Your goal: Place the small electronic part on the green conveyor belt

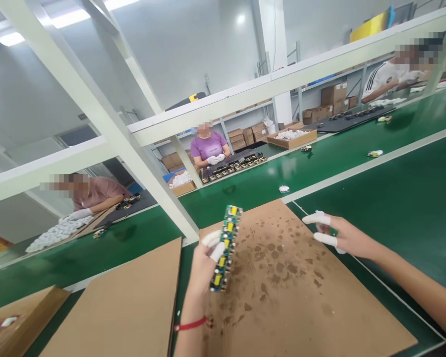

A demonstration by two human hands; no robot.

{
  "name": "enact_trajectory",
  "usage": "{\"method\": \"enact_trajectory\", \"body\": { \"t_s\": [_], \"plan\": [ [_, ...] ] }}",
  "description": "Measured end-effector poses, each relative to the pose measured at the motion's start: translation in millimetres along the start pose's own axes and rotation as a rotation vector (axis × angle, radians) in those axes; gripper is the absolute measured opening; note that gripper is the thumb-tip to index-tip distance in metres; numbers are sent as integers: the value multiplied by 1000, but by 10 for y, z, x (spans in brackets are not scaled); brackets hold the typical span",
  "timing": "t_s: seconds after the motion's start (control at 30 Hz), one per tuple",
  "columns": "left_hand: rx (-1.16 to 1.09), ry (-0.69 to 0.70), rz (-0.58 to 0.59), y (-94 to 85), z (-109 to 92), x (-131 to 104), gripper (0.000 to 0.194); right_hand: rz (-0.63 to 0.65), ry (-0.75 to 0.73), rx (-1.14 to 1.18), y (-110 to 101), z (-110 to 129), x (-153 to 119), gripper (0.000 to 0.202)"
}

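Note:
My left hand [202,263], with white finger cots on its fingertips, grips a strip of joined circuit boards [227,243]. The strip is held up at a tilt and carries a row of yellow components. It hangs over a brown cardboard sheet [290,312] stained with dark spots. To the right, my right hand [330,233] hovers near that sheet's right edge, also in white finger cots. Its thumb and fingers are apart, and I make out nothing held between them.
Small boards, such as this one [375,153], lie on the green conveyor [252,193]. A white frame post [148,173] stands ahead on the left. Another cardboard sheet [122,297] and a carton [33,317] are at left. Several co-workers sit across, one in a purple shirt [210,146].

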State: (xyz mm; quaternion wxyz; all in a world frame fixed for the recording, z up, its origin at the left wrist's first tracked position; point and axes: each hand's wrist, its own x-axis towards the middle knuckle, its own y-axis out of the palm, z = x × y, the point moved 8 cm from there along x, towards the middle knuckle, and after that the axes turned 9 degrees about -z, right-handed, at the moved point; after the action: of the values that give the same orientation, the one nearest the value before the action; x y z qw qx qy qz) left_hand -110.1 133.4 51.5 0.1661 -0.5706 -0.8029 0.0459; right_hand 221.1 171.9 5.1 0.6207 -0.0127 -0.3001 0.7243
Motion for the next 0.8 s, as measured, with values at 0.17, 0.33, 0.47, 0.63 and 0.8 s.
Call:
{"method": "enact_trajectory", "body": {
  "t_s": [0.17, 0.33, 0.47, 0.63, 0.8],
  "plan": [
    [272, 280, 172, 582, -160, -323, 30, 126, 224, 614, 439, 364, 102, 65],
    [674, 1049, -129, 686, -462, -719, 36, 201, 409, 851, 801, 509, 172, 57],
    [759, 1272, -206, 719, -479, -843, 49, 172, 331, 825, 851, 483, 186, 42],
    [708, 854, -234, 551, -288, -532, 67, 57, 267, 765, 676, 287, 183, 41],
    [179, 65, -256, 308, 267, -209, 80, -36, 186, 542, 486, 175, 214, 47]
  ]
}}
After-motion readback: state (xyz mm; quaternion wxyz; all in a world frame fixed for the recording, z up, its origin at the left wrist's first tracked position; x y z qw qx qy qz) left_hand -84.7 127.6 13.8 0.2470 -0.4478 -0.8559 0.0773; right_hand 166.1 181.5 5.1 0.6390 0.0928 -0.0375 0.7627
